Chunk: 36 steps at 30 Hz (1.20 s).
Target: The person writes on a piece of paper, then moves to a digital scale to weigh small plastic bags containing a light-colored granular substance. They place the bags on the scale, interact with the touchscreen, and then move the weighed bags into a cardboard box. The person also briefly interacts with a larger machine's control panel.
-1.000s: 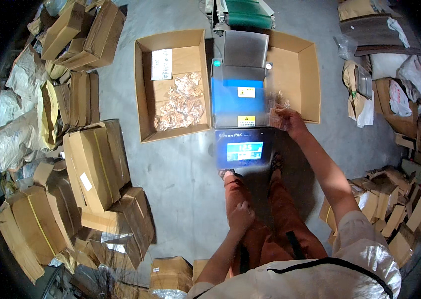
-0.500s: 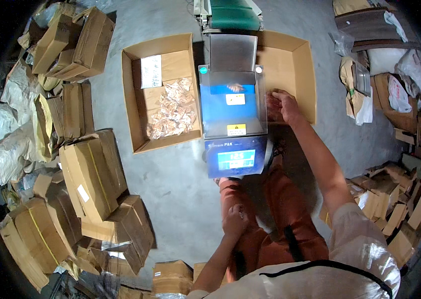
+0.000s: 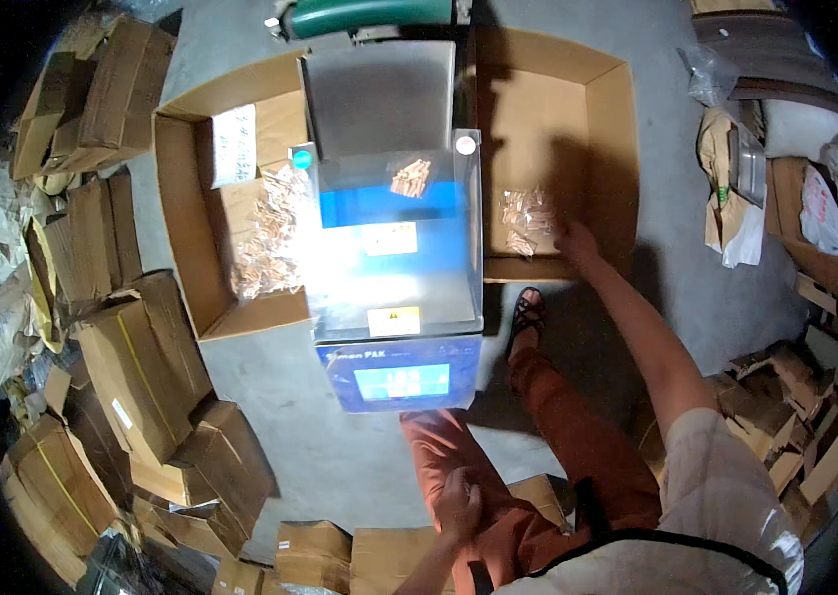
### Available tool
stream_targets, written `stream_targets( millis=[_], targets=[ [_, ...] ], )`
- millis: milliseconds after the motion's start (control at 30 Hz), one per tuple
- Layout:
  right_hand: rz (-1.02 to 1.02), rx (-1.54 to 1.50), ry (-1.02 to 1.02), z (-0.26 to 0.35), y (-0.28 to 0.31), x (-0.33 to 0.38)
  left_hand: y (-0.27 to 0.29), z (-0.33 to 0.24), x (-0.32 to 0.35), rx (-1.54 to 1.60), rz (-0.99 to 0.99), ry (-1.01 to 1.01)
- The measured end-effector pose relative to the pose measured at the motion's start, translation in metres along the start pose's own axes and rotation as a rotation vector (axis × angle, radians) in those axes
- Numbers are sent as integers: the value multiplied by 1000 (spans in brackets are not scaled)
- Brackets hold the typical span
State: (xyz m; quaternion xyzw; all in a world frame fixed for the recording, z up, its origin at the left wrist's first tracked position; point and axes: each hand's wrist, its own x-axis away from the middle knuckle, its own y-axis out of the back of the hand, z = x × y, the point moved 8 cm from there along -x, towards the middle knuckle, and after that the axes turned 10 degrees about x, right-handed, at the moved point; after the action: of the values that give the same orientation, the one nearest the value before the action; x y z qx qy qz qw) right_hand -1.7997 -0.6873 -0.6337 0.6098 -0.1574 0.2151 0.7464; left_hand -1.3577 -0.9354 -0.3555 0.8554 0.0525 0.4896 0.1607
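Grey floor (image 3: 290, 436) spreads under everything, with cardboard boxes (image 3: 146, 362) heaped at the left. Nearest to the viewer, the left hand (image 3: 459, 504) rests with curled fingers on the left thigh (image 3: 437, 446); whether it grasps something, I cannot tell. Just beyond the knee stands a blue machine (image 3: 419, 268), its lit screen (image 3: 402, 382) on the near side.

Farther away and more to the right, the right hand (image 3: 578, 245) reaches over the near part of the right carton (image 3: 609, 149). Its fingers point to the left, but they are dark and blurred, so I cannot tell if they are released or grasp anything. Just to the left of them, and slightly farther, small clear packets (image 3: 528, 211) with brown pieces lie in this carton. Their group is somewhat longer from near to far than from side to side. The right hand is clearly the nearer one; the left hand is well apart.

Another packet (image 3: 410, 178) shows at the far part of the machine, well to the left of the right hand and farther; its long axis slants from near left to far right. On the machine's other side, the left carton (image 3: 179, 198) holds a loose pile of similar packets (image 3: 270, 243). Farthest is a green roller (image 3: 369, 12).
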Motion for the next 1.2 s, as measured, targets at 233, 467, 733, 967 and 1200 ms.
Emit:
stream_targets(
  millis=[233,467,733,967,1200],
  targets=[
    [215,81,172,54,-72,-53,-70,43,-12,48,-45,138],
    [10,304,4,33,-78,-105,-87,60,-8,63,-39,267],
    [103,-700,-28,-119,-81,-122,-67,34,-22,92,-16,55],
    [-180,35,435,46,106,10,-10,-12,-20,40,-19,-16],
    [-210,-454,772,263,227,72,30,-20,-16,40,-196,-194]
  ],
)
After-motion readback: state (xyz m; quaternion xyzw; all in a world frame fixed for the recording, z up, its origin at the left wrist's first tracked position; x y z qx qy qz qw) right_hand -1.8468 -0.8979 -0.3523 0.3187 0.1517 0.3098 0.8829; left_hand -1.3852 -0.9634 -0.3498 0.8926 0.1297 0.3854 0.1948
